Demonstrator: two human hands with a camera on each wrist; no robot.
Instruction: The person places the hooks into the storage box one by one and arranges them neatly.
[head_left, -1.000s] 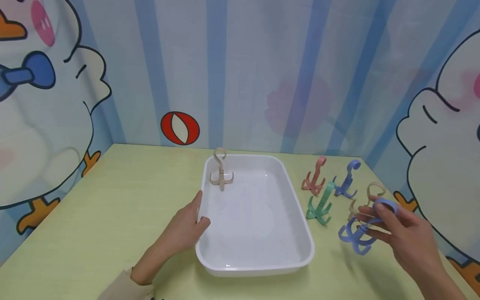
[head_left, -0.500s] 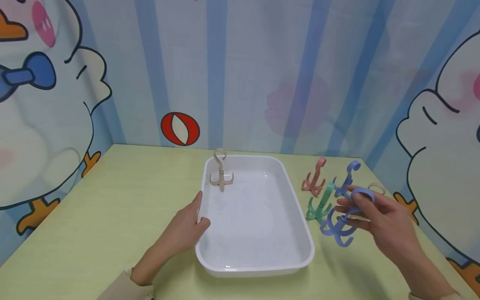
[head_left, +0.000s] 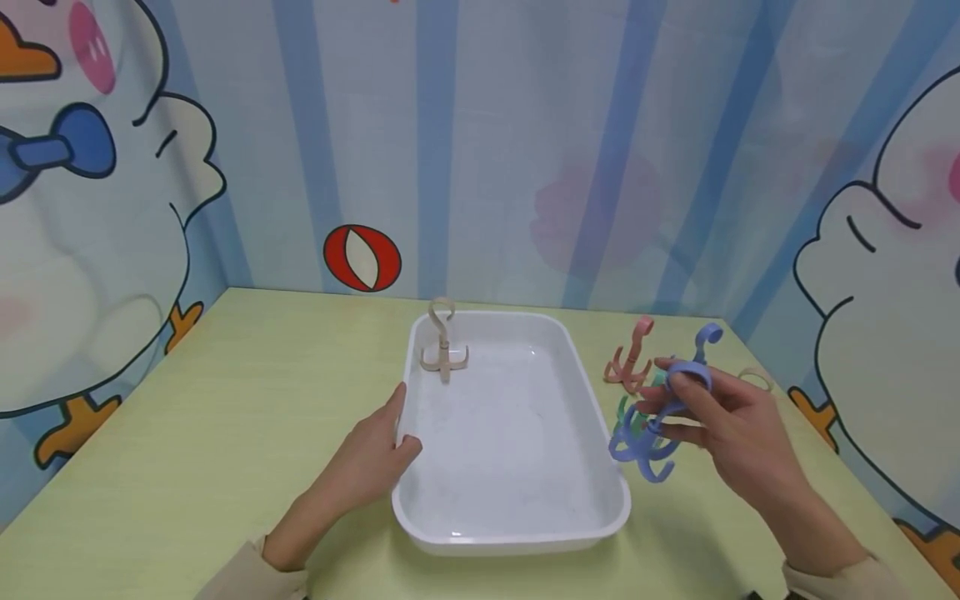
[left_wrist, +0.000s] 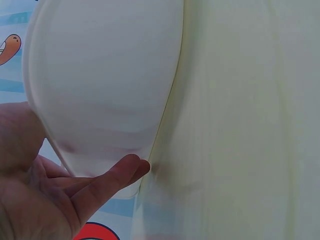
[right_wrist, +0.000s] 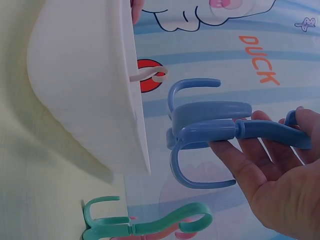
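Note:
My left hand (head_left: 371, 454) holds the left rim of a white tray (head_left: 517, 543), thumb over the rim; in the left wrist view the fingers (left_wrist: 107, 185) lie along its outer wall. A beige four-pronged hanging hook (head_left: 444, 360) stands inside, at the tray's back left. Beyond the tray's right edge, my right hand (head_left: 738, 442) pinches a blue four-pronged hook (head_left: 643, 450) by its curved top, prongs pointing down and left. The right wrist view shows that blue hook (right_wrist: 210, 127) raised beside the tray wall (right_wrist: 90, 85).
Right of the tray stand a pink hook (head_left: 628, 358), a green hook (right_wrist: 165, 222) partly covered by the held one, and a second blue hook (head_left: 705, 337). Behind the right hand shows the top of another beige hook (head_left: 756, 379). A patterned curtain (head_left: 495, 150) closes off the table's back.
My right hand has moved left with the blue hook, from over the table's right side to near the tray's right rim. My left hand stays at the tray.

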